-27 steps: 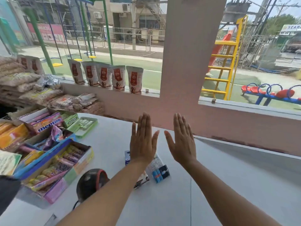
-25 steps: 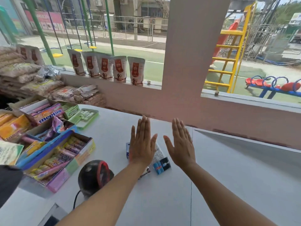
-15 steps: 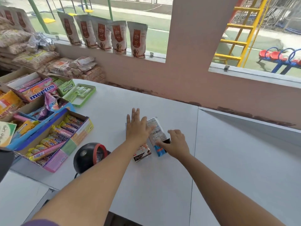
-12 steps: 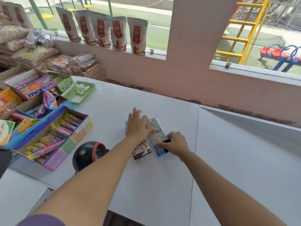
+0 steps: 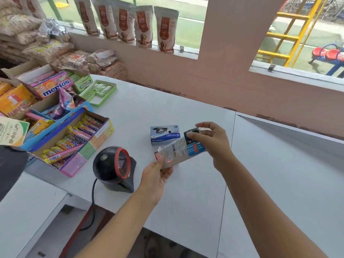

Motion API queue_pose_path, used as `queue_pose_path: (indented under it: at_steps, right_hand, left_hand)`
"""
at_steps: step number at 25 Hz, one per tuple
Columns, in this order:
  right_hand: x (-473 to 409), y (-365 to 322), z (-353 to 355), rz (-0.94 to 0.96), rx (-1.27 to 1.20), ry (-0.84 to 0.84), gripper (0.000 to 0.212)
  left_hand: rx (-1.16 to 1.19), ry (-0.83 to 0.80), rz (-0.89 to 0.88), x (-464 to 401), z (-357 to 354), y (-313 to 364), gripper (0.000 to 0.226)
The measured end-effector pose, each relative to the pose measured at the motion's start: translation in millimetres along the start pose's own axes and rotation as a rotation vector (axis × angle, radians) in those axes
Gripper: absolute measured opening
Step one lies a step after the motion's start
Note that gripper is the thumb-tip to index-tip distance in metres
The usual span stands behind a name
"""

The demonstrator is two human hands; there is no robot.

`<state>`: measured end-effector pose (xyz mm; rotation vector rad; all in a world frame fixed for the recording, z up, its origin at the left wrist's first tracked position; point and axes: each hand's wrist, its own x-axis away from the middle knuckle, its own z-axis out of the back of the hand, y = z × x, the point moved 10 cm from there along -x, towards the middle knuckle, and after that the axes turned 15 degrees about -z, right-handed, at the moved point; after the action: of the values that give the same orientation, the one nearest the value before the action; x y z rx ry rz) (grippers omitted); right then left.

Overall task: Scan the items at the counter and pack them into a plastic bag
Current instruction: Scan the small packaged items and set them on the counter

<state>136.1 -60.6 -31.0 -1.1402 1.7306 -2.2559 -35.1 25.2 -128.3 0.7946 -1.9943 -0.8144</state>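
- Left hand (image 5: 157,175) grip pinches the packet's (image 5: 179,150) lower end; right hand (image 5: 210,141) grip pinches its top, above the bench (image 5: 186,198).
- Scanner (image 5: 113,167) just left; blue box (image 5: 164,135) behind.
- Rightward, bare bench; near edge close below.

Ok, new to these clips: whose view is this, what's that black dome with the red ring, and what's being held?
One camera, worn on a person's head, looks down at their bare hands over a white shop counter. The black dome is a barcode scanner. The left hand and right hand each grip one end of a small barcoded packet beside the scanner. A blue box lies on the counter behind it. Boxes of sweets stand at left. No plastic bag shows.
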Motion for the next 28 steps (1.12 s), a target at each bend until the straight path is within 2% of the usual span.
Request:
queue_pose_path:
  at_steps: [2, 5, 8, 10, 12, 14, 16, 18, 20, 22, 24, 26, 28]
  right_hand:
    - [12.0, -10.8, -28.3, 0.048, 0.131, -0.006, 0.027]
    - [33.1, -27.8, -64.5, 0.159, 0.339, 0.000, 0.024]
    - [43.2, -36.9, -76.9, 0.215, 0.396, 0.008, 0.026]
    - [42.5, -35.7, -74.2, 0.205, 0.401, 0.015, 0.023]
    - [35.6, -26.7, -61.5, 0.186, 0.421, 0.049, 0.018]
    - [21.6, -2.2, -34.2, 0.130, 0.457, 0.114, 0.016]
    - [7.8, 44.5, -1.0, -0.020, 0.466, 0.136, 0.019]
    - [4.2, 98.5, 22.1, -0.202, 0.518, 0.103, 0.026]
    - [6.4, 131.7, 33.4, -0.286, 0.555, 0.093, 0.031]
    - [6.8, 132.5, 35.5, -0.257, 0.571, 0.125, 0.034]
    - [4.5, 111.0, 28.3, -0.153, 0.744, 0.167, 0.041]
    - [-2.1, 84.0, 7.3, -0.013, 0.894, 0.147, 0.054]
    - [-11.0, 60.7, -26.9, 0.134, 0.945, 0.014, 0.067]
  left_hand:
    - [0.158, 0.099, 0.106, 14.5, 16.7, -15.0, 0.017]
    - [0.291, 0.179, 0.163, 21.0, 28.9, -18.9, 0.024]
    - [0.359, 0.208, 0.161, 19.6, 32.0, -16.2, 0.024]
    - [0.323, 0.203, 0.149, 19.1, 33.5, -16.0, 0.024]
    - [0.114, 0.154, 0.101, 18.3, 39.0, -15.7, 0.022]
    - [-0.282, 0.071, -0.001, 18.1, 50.8, -11.8, 0.023]
    - [-0.645, -0.038, -0.145, 18.9, 61.0, -3.9, 0.026]
    - [-0.869, -0.147, -0.238, 22.1, 64.0, 1.1, 0.029]
    - [-1.009, -0.200, -0.290, 24.6, 62.6, 5.1, 0.031]
    - [-1.299, -0.231, -0.413, 23.9, 53.2, 17.3, 0.031]
    - [-1.530, -0.248, -0.544, 23.7, 36.5, 29.3, 0.025]
    - [-1.537, -0.272, -0.629, 19.1, 18.5, 31.9, 0.031]
    - [-1.467, -0.257, -0.714, 8.2, 2.3, 33.7, 0.045]
